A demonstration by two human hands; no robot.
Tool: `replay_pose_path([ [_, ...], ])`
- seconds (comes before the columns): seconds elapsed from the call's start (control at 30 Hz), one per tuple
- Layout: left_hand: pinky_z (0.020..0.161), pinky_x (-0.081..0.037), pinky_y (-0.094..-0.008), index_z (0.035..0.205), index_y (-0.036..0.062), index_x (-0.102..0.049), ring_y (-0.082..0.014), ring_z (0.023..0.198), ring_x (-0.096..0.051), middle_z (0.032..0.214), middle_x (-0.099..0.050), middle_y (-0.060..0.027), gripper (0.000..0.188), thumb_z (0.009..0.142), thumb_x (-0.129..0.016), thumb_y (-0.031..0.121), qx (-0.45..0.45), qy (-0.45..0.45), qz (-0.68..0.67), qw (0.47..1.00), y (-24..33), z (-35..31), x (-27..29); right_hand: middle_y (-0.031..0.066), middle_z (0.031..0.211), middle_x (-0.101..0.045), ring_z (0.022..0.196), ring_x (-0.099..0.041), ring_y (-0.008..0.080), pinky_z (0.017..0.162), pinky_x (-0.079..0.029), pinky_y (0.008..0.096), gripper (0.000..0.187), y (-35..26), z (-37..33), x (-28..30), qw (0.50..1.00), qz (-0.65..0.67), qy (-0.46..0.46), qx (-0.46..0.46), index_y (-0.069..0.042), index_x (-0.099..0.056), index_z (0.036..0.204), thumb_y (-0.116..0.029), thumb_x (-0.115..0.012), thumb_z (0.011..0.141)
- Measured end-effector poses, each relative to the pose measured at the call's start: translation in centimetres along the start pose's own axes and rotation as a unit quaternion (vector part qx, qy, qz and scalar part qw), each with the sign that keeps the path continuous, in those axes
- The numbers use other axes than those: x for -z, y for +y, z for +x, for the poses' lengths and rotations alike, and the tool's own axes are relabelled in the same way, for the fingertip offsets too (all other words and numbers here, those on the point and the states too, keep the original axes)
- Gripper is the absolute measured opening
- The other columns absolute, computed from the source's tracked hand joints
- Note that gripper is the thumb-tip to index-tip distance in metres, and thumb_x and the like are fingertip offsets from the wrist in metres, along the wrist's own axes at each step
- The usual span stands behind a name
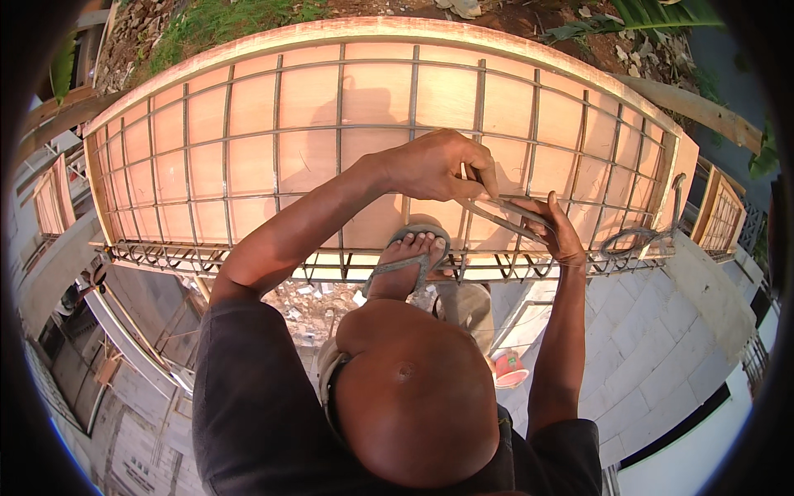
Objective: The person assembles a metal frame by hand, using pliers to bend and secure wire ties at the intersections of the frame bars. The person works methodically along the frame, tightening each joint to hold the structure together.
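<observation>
My left hand (442,165) is above the middle of a steel bar grid (341,126), with its fingers bent in a pinch. It grips one end of a doubled, grey, flat-looking strand (503,218). To its right, my right hand (562,231) closes on the other end of that strand near the grid's lower bars. Between the hands the strand stretches slantwise over the bars. I cannot tell whether it is wire or cord. Part of it is hidden inside my left fingers.
The grid lies in a shallow wooden form (376,31) with raised edges. My sandaled foot (408,252) stands at its near side. A grey loose coil (633,240) hangs by the right end. Far below are a grey block floor (633,339) and a red container (510,368).
</observation>
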State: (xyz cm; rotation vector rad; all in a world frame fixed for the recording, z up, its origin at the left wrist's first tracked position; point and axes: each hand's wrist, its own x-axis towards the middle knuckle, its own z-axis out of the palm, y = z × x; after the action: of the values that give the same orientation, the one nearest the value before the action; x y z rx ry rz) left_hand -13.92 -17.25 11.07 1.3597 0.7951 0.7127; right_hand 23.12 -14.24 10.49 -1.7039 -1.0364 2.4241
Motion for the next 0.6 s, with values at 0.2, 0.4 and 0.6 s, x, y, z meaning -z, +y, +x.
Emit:
replay_pose_path([
  [0.2, 0.076, -0.062, -0.0309, 0.111, -0.0013, -0.08, -0.0146, 0.086, -0.072, 0.098, -0.073, -0.0094, 0.014, 0.1, -0.072, -0.002, 0.004, 0.106, -0.094, 0.99, -1.8, -0.2, -2.4, 0.0069, 0.097, -0.072, 0.079, -0.059, 0.0159, 0.078, -0.05, 0.0316, 0.048, 6.2, 2.2, 4.4, 0.903, -0.153, 0.392, 0.08, -0.001, -0.078, 0.131, -0.04, -0.065, 0.108],
  [0.4, 0.075, -0.064, -0.0311, 0.106, -0.0027, -0.077, -0.0135, 0.084, -0.072, 0.096, -0.075, -0.0091, 0.01, 0.1, -0.069, -0.005, 0.059, 0.208, -0.191, 0.957, -4.0, -1.8, -4.3, 0.0077, 0.111, -0.072, 0.101, -0.066, 0.0143, 0.091, -0.054, 0.0291, 0.016, 1.9, -4.5, -1.6, 0.763, -0.138, 0.556, 0.298, 0.001, -0.074, 0.116, -0.011, -0.072, 0.104],
  [0.6, 0.075, -0.056, -0.037, 0.097, 0.0062, -0.077, -0.0197, 0.084, -0.071, 0.091, -0.072, -0.0054, 0.01, 0.092, -0.071, -0.001, -0.014, 0.19, -0.011, 0.982, -2.9, 0.3, -6.3, 0.0101, 0.13, -0.073, 0.125, -0.065, 0.0259, 0.118, -0.044, 0.0438, 0.038, -12.1, -8.6, -10.0, 0.798, -0.436, 0.277, 0.31, -0.004, -0.076, 0.135, -0.009, -0.062, 0.1],
])
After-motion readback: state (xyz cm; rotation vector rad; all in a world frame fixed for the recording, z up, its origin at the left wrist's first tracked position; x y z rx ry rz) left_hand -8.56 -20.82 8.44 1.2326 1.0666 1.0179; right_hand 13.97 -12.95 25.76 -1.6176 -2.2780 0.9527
